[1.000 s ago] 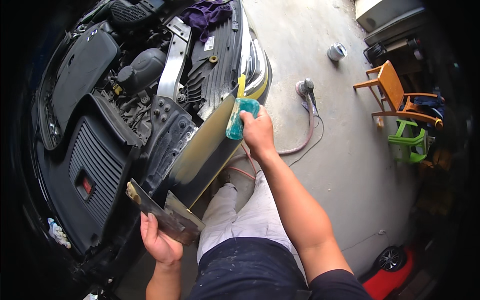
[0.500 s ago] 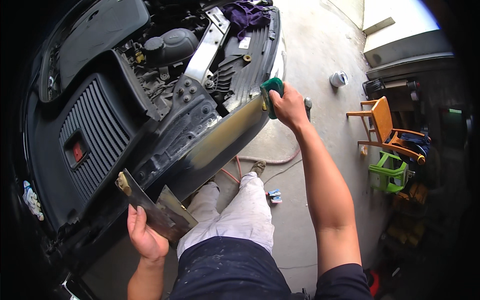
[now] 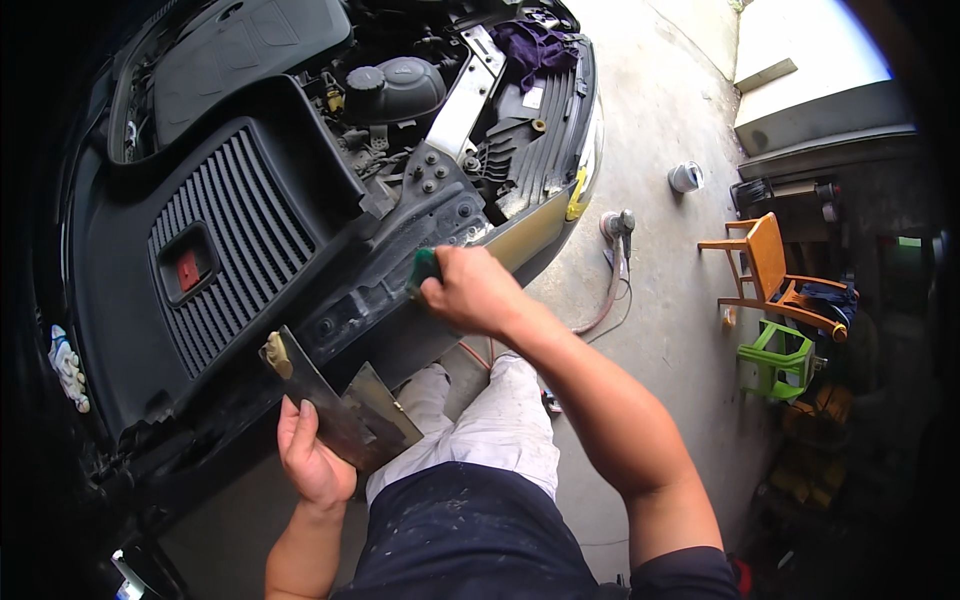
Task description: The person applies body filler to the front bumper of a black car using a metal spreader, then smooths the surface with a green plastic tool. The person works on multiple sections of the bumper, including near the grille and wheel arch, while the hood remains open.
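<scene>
— What are my hands doing?

— Your right hand is closed around a green pad, pressing it against the car's bumper. The pad sits on the bumper's upper edge, beside a pale, dull patch of it. Your left hand grips a metal board, held below the bumper and tilted up toward it, with a dab of beige filler at the board's far tip.

— What else is near the bumper?

— Above it the open engine bay, with a purple rag on top. To the bumper's right, on the concrete floor, lies a sander; well beyond stand an orange chair and a green stool.
</scene>
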A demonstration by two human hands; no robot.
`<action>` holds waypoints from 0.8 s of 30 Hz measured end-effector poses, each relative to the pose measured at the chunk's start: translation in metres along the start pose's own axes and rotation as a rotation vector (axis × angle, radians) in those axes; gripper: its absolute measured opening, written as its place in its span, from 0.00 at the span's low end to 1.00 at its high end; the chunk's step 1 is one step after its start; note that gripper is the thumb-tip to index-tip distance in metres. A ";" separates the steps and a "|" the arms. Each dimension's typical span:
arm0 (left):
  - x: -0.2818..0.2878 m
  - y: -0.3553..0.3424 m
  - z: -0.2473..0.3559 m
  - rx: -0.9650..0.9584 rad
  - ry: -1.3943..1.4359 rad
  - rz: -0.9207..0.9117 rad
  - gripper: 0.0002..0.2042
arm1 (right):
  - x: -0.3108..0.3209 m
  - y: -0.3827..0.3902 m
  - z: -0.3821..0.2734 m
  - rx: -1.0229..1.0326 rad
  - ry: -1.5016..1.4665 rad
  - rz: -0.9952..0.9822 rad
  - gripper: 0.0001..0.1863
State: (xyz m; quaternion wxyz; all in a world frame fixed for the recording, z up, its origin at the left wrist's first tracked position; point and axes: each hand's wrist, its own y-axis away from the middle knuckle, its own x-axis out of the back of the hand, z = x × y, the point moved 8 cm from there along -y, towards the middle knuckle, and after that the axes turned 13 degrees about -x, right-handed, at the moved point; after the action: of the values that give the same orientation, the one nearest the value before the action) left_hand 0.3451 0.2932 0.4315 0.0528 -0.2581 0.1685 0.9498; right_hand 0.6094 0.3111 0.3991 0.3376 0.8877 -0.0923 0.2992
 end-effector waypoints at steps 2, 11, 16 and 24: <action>0.008 0.000 0.000 0.011 0.028 -0.052 0.14 | -0.011 0.011 0.000 -0.042 -0.192 -0.039 0.16; -0.002 0.009 -0.009 0.042 0.166 -0.095 0.14 | 0.034 0.128 0.042 0.199 -1.157 0.189 0.13; -0.038 0.010 0.001 -0.020 0.178 -0.156 0.17 | 0.025 0.186 0.026 0.268 -1.399 0.223 0.16; -0.061 0.013 0.016 -0.114 0.223 -0.133 0.16 | 0.039 0.239 -0.029 0.542 -0.864 0.328 0.17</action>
State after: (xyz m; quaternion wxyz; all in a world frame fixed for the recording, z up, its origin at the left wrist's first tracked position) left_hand 0.3875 0.2857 0.4790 0.0821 -0.3752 0.1017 0.9177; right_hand 0.5396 0.1512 0.5693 -0.0237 0.9593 -0.2797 -0.0316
